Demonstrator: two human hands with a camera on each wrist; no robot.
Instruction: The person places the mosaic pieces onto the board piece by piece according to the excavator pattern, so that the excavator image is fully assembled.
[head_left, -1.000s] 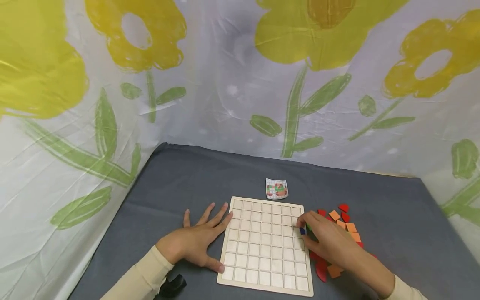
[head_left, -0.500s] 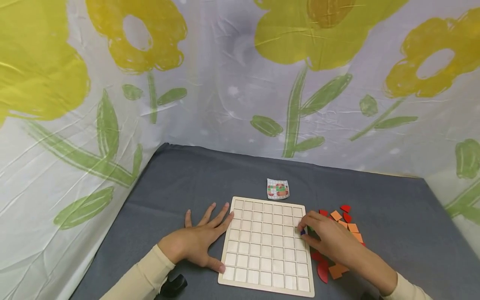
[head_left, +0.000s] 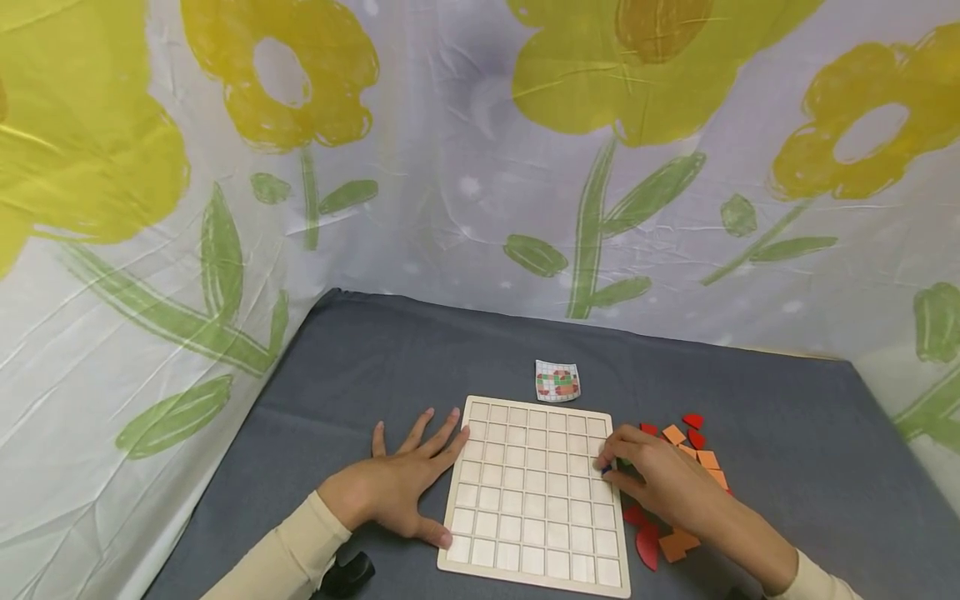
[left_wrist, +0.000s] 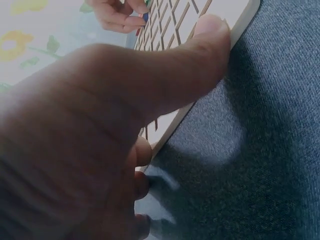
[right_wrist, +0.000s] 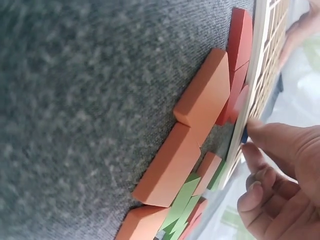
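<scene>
A light wooden board (head_left: 534,482) with a grid of square recesses lies on the dark cloth. My left hand (head_left: 397,486) is spread at its left side, thumb (left_wrist: 210,30) on the near left corner and a fingertip at the left edge higher up. At the board's right edge, my right hand (head_left: 660,479) pinches a small dark blue piece (head_left: 606,470) between thumb and fingers. In the right wrist view that blue piece (right_wrist: 244,135) shows only as a sliver; the fingers hide the rest. It sits right over the board's rim.
Right of the board lie loose orange tiles (head_left: 672,546), red pieces (head_left: 647,546) and green pieces (right_wrist: 181,201), partly under my right forearm. A printed card (head_left: 557,382) with a coloured grid pattern lies behind the board. A black object (head_left: 349,575) is by my left sleeve.
The blue piece has turned within my right fingers, and less of it shows now. My left hand stays in place on the board; the whole view has shifted slightly.
</scene>
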